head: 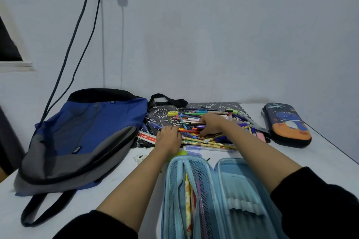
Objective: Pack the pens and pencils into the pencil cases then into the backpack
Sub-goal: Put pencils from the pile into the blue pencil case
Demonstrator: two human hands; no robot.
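A heap of pens and pencils [211, 137] lies on a black lace mat [163, 114] at the back of the table. My left hand [168, 139] rests on the heap's left end, fingers curled over the pencils. My right hand [210, 124] reaches into the middle of the heap, fingers closing around several pens. A light blue pencil case [231, 190] lies wide open in front of me, a few pencils in its left mesh pocket. A dark blue dinosaur pencil case [287, 124] lies zipped up at the right. The blue and grey backpack [81, 141] lies flat on the left.
A red and white ruler [146, 137] pokes out beside my left hand. A yellow eraser [172, 113] sits on the mat. Two black cables [77, 44] hang down the wall to the backpack. The white table [330, 161] ends at a right edge past the dinosaur case.
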